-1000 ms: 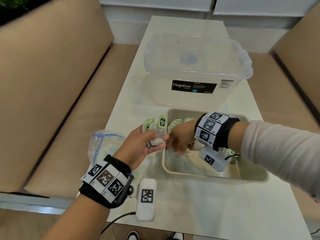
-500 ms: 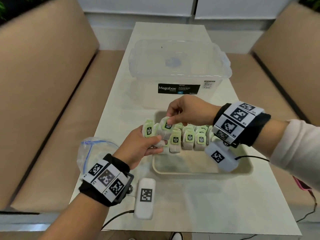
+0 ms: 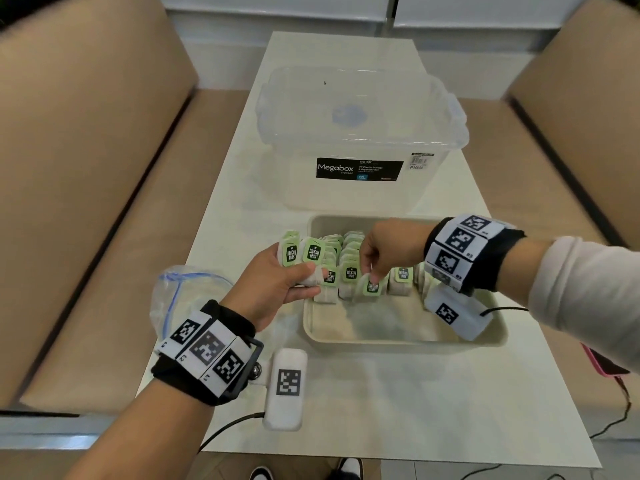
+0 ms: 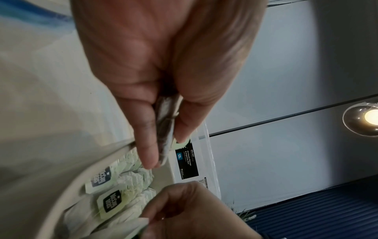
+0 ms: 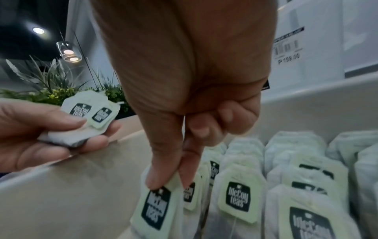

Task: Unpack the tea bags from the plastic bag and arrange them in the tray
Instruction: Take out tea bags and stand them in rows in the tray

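A beige tray (image 3: pixel 405 336) sits mid-table with several green-tagged tea bags (image 3: pixel 401 280) standing in rows at its far half. My left hand (image 3: pixel 277 282) hovers at the tray's left rim and grips two tea bags (image 3: pixel 301 252) between thumb and fingers; the same bags (image 5: pixel 88 116) show in the right wrist view. My right hand (image 3: pixel 375 271) reaches down into the tray and pinches one tea bag (image 3: pixel 371 289) by its top (image 5: pixel 157 202), in the front row. The clear plastic bag (image 3: pixel 183 292) with a blue zip line lies left of the tray, partly behind my left wrist.
A large clear lidded storage box (image 3: pixel 360 133) labelled Megabox stands behind the tray. The white table (image 3: pixel 398 403) is narrow, with tan bench seats on both sides. A pink-edged phone (image 3: pixel 604 363) and a cable lie at the right edge.
My right hand took a tea bag from the left hand's bundle, carried it right and down, and now holds it in the tray's front row. The left hand stayed put.
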Available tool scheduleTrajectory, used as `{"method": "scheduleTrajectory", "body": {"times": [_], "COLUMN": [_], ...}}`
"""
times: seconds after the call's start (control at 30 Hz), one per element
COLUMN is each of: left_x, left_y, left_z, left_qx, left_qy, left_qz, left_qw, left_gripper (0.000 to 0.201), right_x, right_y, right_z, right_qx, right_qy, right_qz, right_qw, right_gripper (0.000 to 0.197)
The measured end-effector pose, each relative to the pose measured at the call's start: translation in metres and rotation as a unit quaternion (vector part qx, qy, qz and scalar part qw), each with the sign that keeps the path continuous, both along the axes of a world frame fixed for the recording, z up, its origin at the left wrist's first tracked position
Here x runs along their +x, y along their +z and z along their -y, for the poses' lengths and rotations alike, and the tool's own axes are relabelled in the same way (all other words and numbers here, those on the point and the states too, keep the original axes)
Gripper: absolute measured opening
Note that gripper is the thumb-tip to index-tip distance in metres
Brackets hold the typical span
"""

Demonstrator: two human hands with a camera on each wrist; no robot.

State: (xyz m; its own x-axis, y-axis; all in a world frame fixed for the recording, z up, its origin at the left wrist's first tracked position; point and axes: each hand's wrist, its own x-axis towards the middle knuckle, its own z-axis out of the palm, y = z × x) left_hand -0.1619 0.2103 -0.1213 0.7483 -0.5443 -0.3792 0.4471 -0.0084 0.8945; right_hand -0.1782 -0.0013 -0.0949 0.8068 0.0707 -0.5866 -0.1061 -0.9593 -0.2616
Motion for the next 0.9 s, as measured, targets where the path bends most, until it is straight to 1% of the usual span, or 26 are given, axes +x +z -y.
{"method": "scheduleTrajectory", "body": {"times": [0.1, 0.17, 0.3, 0.4, 0.53, 0.57, 0.6, 0.63, 0.7, 0.73, 0.83, 0.9], "left_x": [0.000, 0.000, -0.001, -0.001, -0.001, -0.001, -0.001, -0.001, -0.001, -0.001, -0.001, -0.001], "left_y": [0.000, 0.000, 0.000, 0.001, 0.001, 0.001, 0.002, 0.002, 0.002, 0.002, 0.002, 0.002], "left_z": [0.001, 0.001, 0.000, -0.001, -0.001, -0.001, -0.001, -0.001, 0.000, 0.000, 0.001, 0.000], "left_qx": [0.003, 0.006, 0.004, -0.002, -0.002, -0.002, -0.002, -0.002, 0.000, 0.002, 0.002, 0.001], "left_qy": [0.001, 0.000, 0.000, -0.002, 0.000, 0.000, 0.001, 0.001, 0.003, 0.003, 0.002, 0.005], "left_qz": [0.002, 0.004, 0.001, 0.000, -0.003, -0.004, -0.005, -0.005, -0.005, -0.004, -0.003, -0.005], "left_qw": [1.000, 1.000, 1.000, 1.000, 1.000, 1.000, 1.000, 1.000, 1.000, 1.000, 1.000, 1.000], "left_gripper": [0.028, 0.028, 0.030, 0.029, 0.030, 0.030, 0.030, 0.030, 0.030, 0.030, 0.031, 0.032], "right_x": [0.006, 0.010, 0.018, 0.020, 0.015, 0.013, 0.011, 0.009, 0.005, 0.004, 0.006, 0.010], "right_y": [-0.010, -0.015, -0.022, -0.025, -0.018, -0.016, -0.015, -0.016, -0.021, -0.026, -0.038, -0.042], "right_z": [-0.010, -0.015, -0.018, -0.016, -0.010, -0.010, -0.010, -0.010, -0.012, -0.013, -0.018, -0.019], "right_qx": [-0.008, -0.024, -0.058, -0.055, -0.041, -0.035, -0.027, -0.019, -0.009, -0.006, -0.011, -0.014], "right_qy": [0.029, 0.044, 0.046, 0.038, 0.020, 0.029, 0.045, 0.064, 0.096, 0.106, 0.123, 0.124], "right_qz": [-0.030, -0.029, 0.013, 0.029, 0.073, 0.058, 0.025, -0.021, -0.115, -0.149, -0.206, -0.213], "right_qw": [0.999, 0.998, 0.997, 0.997, 0.996, 0.997, 0.998, 0.998, 0.989, 0.983, 0.971, 0.969], "right_gripper": [0.019, 0.020, 0.017, 0.017, 0.015, 0.011, 0.010, 0.013, 0.026, 0.033, 0.048, 0.052]}}
